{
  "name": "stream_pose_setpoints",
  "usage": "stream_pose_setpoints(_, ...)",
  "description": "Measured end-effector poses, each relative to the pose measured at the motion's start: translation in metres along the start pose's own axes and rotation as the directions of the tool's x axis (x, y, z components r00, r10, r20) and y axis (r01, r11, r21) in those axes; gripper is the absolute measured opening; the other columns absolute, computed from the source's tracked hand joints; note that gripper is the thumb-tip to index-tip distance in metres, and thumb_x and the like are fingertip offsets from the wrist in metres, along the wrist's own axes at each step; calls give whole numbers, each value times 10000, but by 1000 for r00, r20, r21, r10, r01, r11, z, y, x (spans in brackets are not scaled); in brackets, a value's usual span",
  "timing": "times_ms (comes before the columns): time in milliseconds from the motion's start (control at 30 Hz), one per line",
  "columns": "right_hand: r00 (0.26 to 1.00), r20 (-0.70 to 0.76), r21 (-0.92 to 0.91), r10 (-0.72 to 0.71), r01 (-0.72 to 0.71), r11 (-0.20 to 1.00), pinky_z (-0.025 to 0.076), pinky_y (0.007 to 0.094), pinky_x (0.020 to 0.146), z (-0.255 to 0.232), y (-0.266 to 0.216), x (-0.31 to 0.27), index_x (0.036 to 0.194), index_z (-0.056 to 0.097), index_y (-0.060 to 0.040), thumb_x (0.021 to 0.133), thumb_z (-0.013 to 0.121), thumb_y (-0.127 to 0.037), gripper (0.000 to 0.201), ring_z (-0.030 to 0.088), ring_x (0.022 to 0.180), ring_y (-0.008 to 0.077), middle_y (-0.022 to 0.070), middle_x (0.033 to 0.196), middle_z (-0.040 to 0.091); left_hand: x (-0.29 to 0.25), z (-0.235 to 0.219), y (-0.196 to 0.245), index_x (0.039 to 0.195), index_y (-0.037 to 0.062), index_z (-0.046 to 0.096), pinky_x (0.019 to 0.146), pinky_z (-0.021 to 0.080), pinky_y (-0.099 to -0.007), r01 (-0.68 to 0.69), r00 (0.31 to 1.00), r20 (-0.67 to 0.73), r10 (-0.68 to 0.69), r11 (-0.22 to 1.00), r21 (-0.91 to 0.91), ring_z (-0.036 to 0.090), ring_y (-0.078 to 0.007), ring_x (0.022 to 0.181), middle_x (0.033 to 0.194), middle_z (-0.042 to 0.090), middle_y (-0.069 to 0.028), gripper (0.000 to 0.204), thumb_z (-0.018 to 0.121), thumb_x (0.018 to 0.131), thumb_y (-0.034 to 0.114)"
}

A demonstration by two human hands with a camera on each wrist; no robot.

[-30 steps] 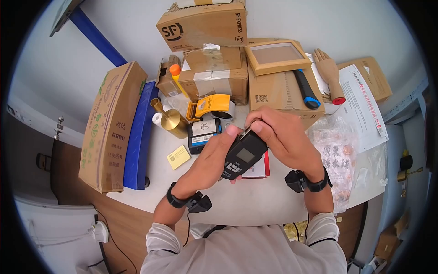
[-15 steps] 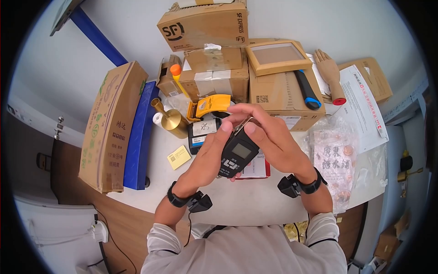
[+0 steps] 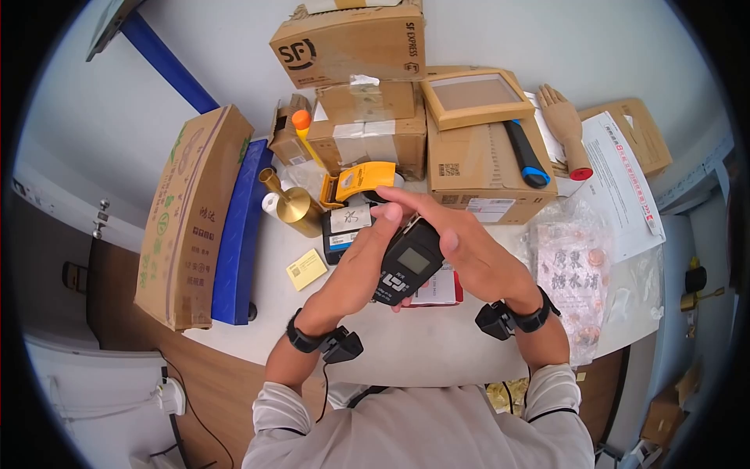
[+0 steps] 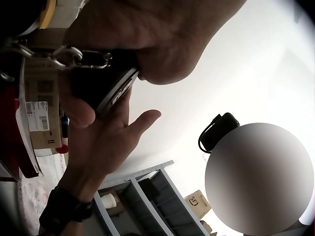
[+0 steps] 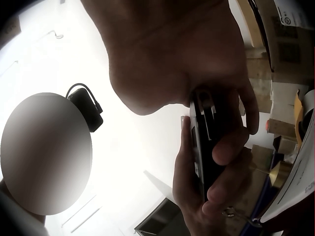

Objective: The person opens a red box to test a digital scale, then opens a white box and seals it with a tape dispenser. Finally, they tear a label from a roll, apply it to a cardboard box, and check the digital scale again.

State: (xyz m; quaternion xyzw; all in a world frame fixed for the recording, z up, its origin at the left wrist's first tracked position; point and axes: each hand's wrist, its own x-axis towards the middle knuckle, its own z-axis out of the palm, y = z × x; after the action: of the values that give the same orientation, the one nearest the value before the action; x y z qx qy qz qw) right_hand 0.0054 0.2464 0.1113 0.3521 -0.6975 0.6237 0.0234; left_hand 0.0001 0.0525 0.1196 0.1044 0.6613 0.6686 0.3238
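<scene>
A black digital hanging scale (image 3: 409, 264) with a small grey screen is held tilted over the table. My left hand (image 3: 358, 270) grips it from the side, thumb along its edge and fingers curled round its back, as the right wrist view shows. My right hand (image 3: 486, 254) lies with fingers extended against the scale's upper right side, its fingertips over the top end. A metal loop (image 5: 206, 103) sits at that end in the right wrist view. From the opposite end hangs a steel chain (image 4: 64, 56), close to the left wrist camera.
Behind the hands stand a brass vessel (image 3: 297, 209), a yellow tape dispenser (image 3: 366, 178) and stacked cardboard boxes (image 3: 367, 141). A red-and-white box (image 3: 441, 289) lies beneath the scale. Yellow sticky notes (image 3: 306, 270) are at left, a plastic-wrapped package (image 3: 574, 273) at right.
My right hand's fingers, earlier bent at the scale's top end by its metal loop, have straightened and moved leftward over it. The scale's screen has turned slightly; my left hand keeps its grip.
</scene>
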Motion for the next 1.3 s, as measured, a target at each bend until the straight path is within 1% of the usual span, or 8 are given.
stream_pose_setpoints(300,997,17,77,80,-81,994,516,389,946,-2,0,0,1555,368,-32,1059,270,-654,802,665,1074,342,189,1304,634,4,1,-2,1235,-2,590,419,514,-280,-4,1000,-22,4,999,-35,654,-184,521,787,691,-134,803,229,1043,689)
stream_pose_setpoints(500,992,-120,-169,-37,16,986,508,389,921,-7,-6,2,1354,569,-10,1076,483,-434,514,658,1053,319,189,1229,663,10,8,5,1307,32,532,462,546,-267,-49,998,-25,49,999,-5,677,-185,560,797,690,-133,814,171,1034,709)
stream_pose_setpoints(567,970,-242,-354,-25,-64,933,532,352,778,-9,-4,1,1125,657,4,1025,616,-302,325,684,928,251,176,1106,693,15,8,3,1319,48,492,500,567,-254,-137,990,17,137,991,-7,691,-188,586,833,694,-146,826,140,1019,732)
stream_pose_setpoints(667,919,-339,-162,201,-268,950,514,302,606,-6,-9,1,978,674,10,974,706,-304,316,679,738,161,137,891,708,16,6,-4,1292,54,489,522,579,-251,-108,994,5,108,993,-37,702,-195,603,871,698,-166,820,141,1012,741)
stream_pose_setpoints(767,931,-312,-185,188,-253,950,463,267,494,-3,-10,3,923,681,6,929,761,-343,357,617,583,98,92,709,664,9,7,2,1243,72,472,542,550,-229,-68,995,56,77,987,-148,681,-137,642,918,679,-117,685,189,1061,668)
stream_pose_setpoints(1000,880,-388,-99,274,-335,937,457,259,507,-6,-9,3,860,688,-9,911,783,-365,373,585,574,57,27,644,643,8,6,0,1302,22,488,546,588,-273,-129,992,5,129,989,-78,722,-205,648,894,713,-149,813,180,1021,720)
stream_pose_setpoints(1200,805,-532,-106,261,-369,923,422,238,533,-21,-4,4,854,695,-15,929,768,-366,367,535,583,37,0,609,615,-11,-8,4,1215,11,608,526,439,-221,-53,996,74,43,988,144,564,-43,622,805,641,2,282,683,1000,178)
stream_pose_setpoints(1300,821,-522,-183,231,-373,910,408,245,525,-22,0,4,855,692,-4,937,760,-366,377,503,579,36,-8,597,599,-12,-12,4,1240,10,603,547,441,-208,-65,995,88,49,980,188,577,-32,669,802,636,14,305,675,1007,193)
